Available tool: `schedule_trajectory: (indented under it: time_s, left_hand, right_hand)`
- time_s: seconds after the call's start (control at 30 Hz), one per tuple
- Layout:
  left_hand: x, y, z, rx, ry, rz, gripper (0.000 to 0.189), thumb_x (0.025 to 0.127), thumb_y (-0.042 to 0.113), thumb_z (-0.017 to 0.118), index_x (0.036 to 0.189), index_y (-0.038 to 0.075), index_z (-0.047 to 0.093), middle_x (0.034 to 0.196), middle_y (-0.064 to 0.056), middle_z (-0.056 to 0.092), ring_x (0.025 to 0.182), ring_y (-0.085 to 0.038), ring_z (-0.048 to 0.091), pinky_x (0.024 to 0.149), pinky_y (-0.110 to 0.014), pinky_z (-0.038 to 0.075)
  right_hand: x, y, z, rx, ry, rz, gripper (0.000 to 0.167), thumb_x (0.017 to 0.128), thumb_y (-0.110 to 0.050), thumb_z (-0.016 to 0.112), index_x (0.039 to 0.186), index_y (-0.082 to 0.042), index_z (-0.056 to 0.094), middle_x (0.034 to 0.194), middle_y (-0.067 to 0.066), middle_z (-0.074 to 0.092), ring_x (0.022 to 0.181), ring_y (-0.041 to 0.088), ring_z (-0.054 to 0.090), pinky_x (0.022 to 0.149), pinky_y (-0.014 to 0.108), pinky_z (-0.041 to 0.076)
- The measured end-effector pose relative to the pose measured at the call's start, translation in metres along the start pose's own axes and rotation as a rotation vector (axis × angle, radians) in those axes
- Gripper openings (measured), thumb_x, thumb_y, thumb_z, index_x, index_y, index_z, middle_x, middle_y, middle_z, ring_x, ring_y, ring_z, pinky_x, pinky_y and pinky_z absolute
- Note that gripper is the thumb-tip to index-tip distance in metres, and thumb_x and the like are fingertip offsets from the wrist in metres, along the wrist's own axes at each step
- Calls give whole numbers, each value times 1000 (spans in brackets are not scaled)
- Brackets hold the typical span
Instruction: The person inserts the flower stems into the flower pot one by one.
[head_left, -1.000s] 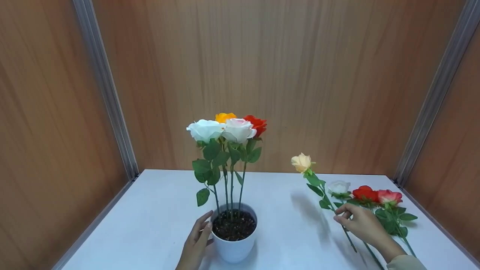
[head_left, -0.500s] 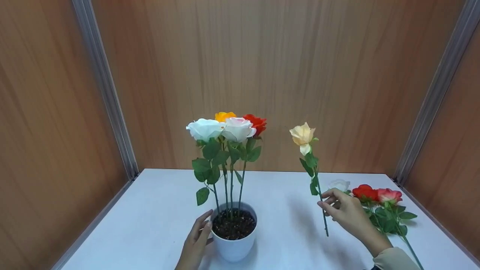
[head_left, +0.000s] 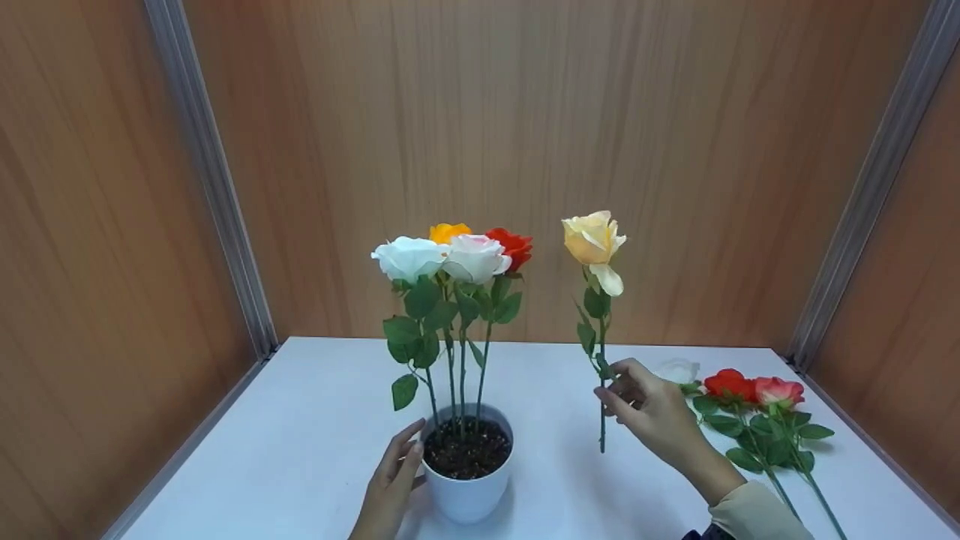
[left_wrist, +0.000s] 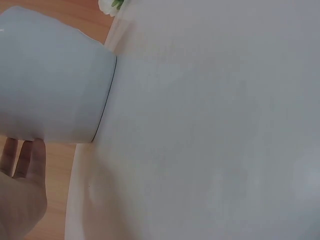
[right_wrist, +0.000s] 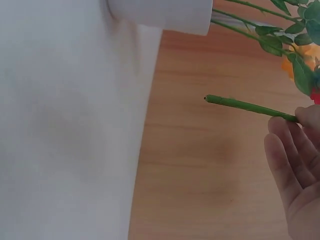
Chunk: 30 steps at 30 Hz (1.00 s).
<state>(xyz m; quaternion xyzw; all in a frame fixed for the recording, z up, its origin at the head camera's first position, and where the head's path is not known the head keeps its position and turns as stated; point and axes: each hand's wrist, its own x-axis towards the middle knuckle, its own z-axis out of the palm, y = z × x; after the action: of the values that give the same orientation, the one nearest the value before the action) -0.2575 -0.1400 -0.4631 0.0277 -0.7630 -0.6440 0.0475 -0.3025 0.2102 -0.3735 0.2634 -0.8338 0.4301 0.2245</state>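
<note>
Between thumb and fingers, my right hand (head_left: pixel 654 412) pinches the stem of a pale yellow rose (head_left: pixel 592 238), held upright above the table to the right of the pot. In the right wrist view the bare lower end of its green stem (right_wrist: pixel 245 105) sticks out past my fingers. My left hand (head_left: pixel 391 480) touches the left side of a white flowerpot (head_left: pixel 469 501) with fairly straight fingers; the left wrist view shows fingertips (left_wrist: pixel 37 150) against the pot wall. In the pot's dark soil (head_left: pixel 469 454) stand a white rose (head_left: pixel 409 259), a pinkish-white rose (head_left: pixel 476 259), an orange rose (head_left: pixel 450 232) and a red rose (head_left: pixel 513 247).
On the right of the white table (head_left: pixel 300 405) lie a red rose (head_left: pixel 729 384), a pink rose (head_left: pixel 778 391) and a white rose (head_left: pixel 679 370), the last partly hidden behind my right hand. Wood-grain panels (head_left: pixel 555 150) enclose the table at the back and sides.
My right hand has lifted the pale yellow rose off the flowers on the right, moved it left toward the pot and turned it upright. My left hand has stayed at the pot.
</note>
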Motion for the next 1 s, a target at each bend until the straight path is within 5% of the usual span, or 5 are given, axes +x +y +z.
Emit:
schedule_trajectory:
  time_s: [0.43, 1.0]
  left_hand:
    - [2, 0, 1, 18, 0, -16, 75, 98, 67, 45, 153, 17, 39, 135, -17, 52, 127, -43, 51, 96, -52, 54]
    - [1, 1, 1, 18, 10, 4, 75, 98, 67, 44, 153, 16, 39, 138, -19, 50, 128, -44, 49, 95, -52, 54]
  right_hand:
    - [15, -30, 34, 86, -10, -84, 10, 96, -24, 71, 102, -16, 71, 81, -7, 70, 70, 11, 68, 59, 29, 60]
    - [29, -54, 79, 171, -50, -203, 14, 101, -20, 64, 114, -15, 67, 91, -9, 71, 78, 11, 70, 62, 27, 60]
